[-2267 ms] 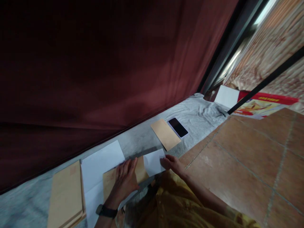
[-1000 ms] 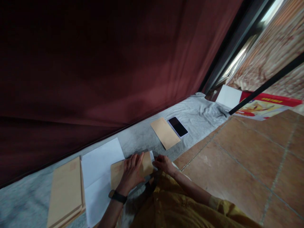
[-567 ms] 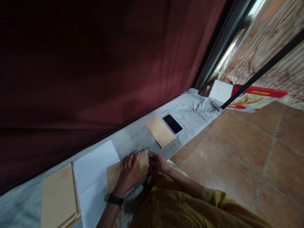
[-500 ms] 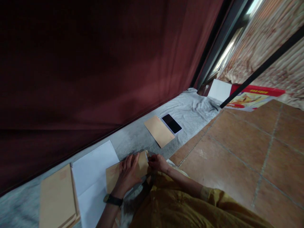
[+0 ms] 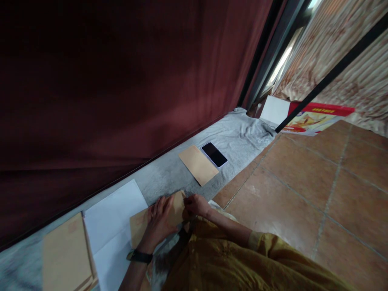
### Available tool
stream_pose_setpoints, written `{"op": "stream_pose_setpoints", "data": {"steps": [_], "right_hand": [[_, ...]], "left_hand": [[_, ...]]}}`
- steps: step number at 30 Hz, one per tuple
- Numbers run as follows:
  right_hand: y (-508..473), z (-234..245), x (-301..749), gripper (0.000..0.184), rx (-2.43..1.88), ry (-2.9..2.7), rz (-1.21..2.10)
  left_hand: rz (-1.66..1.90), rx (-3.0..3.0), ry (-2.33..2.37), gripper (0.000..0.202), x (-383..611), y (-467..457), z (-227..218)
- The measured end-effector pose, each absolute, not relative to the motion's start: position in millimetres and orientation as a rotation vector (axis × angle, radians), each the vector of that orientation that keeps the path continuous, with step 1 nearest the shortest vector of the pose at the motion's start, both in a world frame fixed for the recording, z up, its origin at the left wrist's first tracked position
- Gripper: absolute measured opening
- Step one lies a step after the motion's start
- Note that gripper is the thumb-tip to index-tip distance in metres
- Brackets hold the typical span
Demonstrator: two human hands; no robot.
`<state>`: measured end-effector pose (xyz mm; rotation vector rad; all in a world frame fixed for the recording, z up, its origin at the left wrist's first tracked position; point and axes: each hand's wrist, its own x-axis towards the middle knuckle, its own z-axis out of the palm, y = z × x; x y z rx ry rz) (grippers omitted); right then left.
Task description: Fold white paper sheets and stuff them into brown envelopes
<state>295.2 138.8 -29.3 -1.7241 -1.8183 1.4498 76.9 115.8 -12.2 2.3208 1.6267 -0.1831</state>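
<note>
A brown paper envelope [image 5: 177, 211] lies crosswise in front of my body. My left hand [image 5: 159, 220] rests over its middle, fingers stretched flat on the paper and thumb apart, with a dark watch [image 5: 139, 256] on the wrist. At the envelope's right end, the closed fingers of my right hand [image 5: 195, 205] pinch the edge; the fingertips are partly hidden. Beyond my hands another brown envelope [image 5: 199, 165] lies flat beside a phone [image 5: 214, 154] with a dark screen.
White paper sheets [image 5: 113, 218] lie left of my hands, beside a stack of brown envelopes [image 5: 66, 254]. Everything sits on a grey cloth [image 5: 242, 131] along a dark red curtain [image 5: 169, 81]. Tiled floor [image 5: 291, 194], a slanting black pole [image 5: 327, 76] and a red printed box [image 5: 318, 117] are to the right.
The whole view has shifted slightly, so things appear a little further left. My right fingers have closed in over the envelope's end; my left hand stays on the paper.
</note>
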Motion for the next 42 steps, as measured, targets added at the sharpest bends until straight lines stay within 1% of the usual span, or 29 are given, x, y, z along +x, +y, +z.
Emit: {"op": "stream_pose_setpoints", "data": {"steps": [4,7,10,17,22,26,30,34,36,39,42], "right_hand": [[139.2,-28.4,295.1,0.012,-1.751,-1.864,1.408],[139.1,-26.3,295.5,0.012,-1.744,-1.895,1.404],[137.2,-22.1,297.0,0.016,-1.712,-1.915,1.395],[129.8,-17.2,301.2,0.025,-1.679,-1.918,1.375],[122.0,-19.5,302.7,0.026,-1.643,-1.923,1.349],[112.2,-21.2,306.2,0.026,-1.614,-1.927,1.308],[114.3,-22.9,312.3,0.024,-1.652,-1.945,1.188],[138.0,-24.2,310.9,0.024,-1.714,-1.964,1.063],[153.5,-25.5,304.1,0.024,-1.727,-1.973,1.037],[173.8,-29.1,288.9,0.021,-1.725,-1.991,1.044],[187.8,-33.6,275.2,0.017,-1.749,-1.975,1.086]], "left_hand": [[-0.147,2.342,1.626,0.103,77.1,111.0,-13.3],[-0.032,2.414,1.585,0.094,83.7,99.3,-14.1],[0.076,2.513,1.54,0.086,95.9,83.7,-15.7],[0.109,2.607,1.582,0.083,113.0,66.8,-21.9],[0.127,2.609,1.607,0.082,114.9,65.1,-25.6],[0.142,2.61,1.613,0.076,117.1,63.6,-25.5],[0.161,2.584,1.645,0.065,119.9,62.9,-24.9],[0.168,2.593,1.659,0.042,123.1,62.0,-28.9],[0.155,2.612,1.648,0.035,125.2,61.1,-32.6],[0.144,2.657,1.624,0.035,129.1,58.8,-41.3],[0.16,2.706,1.624,0.043,133.6,56.5,-51.7]]}}
